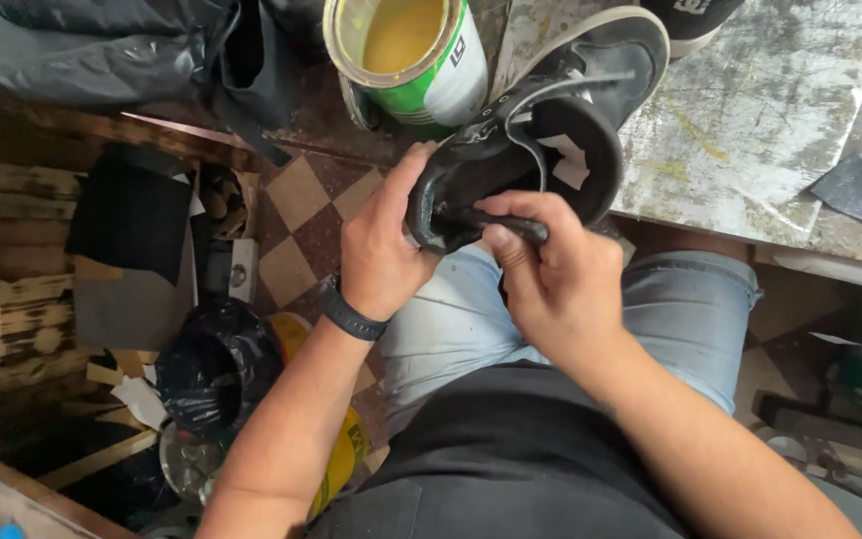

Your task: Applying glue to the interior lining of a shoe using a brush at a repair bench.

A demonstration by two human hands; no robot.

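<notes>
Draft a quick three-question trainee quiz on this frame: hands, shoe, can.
1. True or false: the left hand, with a dark band on its wrist, grips the heel end of the black low-top canvas shoe.
2. Multiple choice: what does the right hand pinch at the shoe's heel? A) a white lace B) a black strip or tab C) a brush
3. Fill in: the open metal can with a green and white label holds a ______-coloured liquid.

Key: 1 true; 2 B; 3 yellow.
</notes>
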